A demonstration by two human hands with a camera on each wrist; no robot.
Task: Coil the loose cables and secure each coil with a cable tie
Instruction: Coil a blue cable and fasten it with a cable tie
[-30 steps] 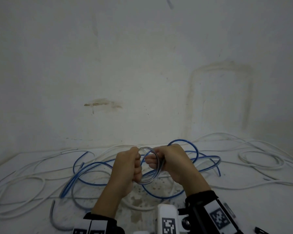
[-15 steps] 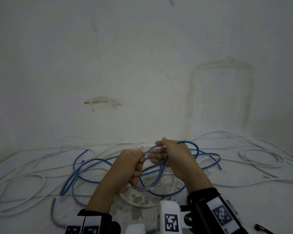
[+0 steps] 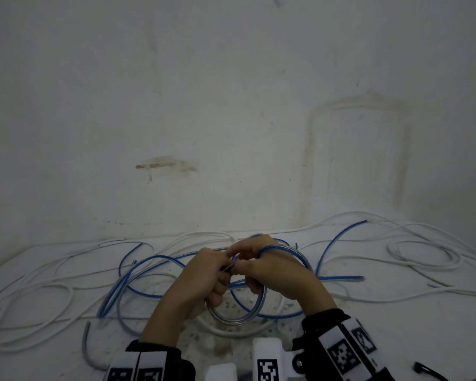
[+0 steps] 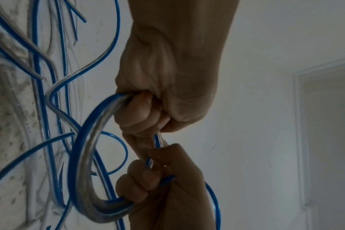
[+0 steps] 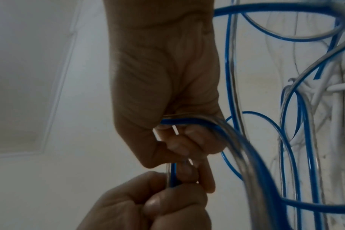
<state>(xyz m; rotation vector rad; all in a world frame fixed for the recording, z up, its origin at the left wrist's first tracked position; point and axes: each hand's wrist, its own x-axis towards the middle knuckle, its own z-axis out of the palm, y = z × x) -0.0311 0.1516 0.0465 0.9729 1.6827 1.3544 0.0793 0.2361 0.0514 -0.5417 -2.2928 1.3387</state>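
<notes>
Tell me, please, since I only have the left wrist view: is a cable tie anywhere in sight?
Observer: Yes. In the head view a black cable tie lies on the surface at the bottom right edge, untouched.
Operator: Thank you. Besides the blue cable coil I see, is anything else coiled?
Observer: A white cable lies in loose loops at the far right, with no tie visible on it.

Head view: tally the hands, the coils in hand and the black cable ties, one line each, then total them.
Hands: 2, left hand and right hand.
Coils in hand: 1, the blue-and-clear coil, gripped by both.
Cable ties: 1, the black cable tie, at the bottom edge.
Total: 4.
</notes>
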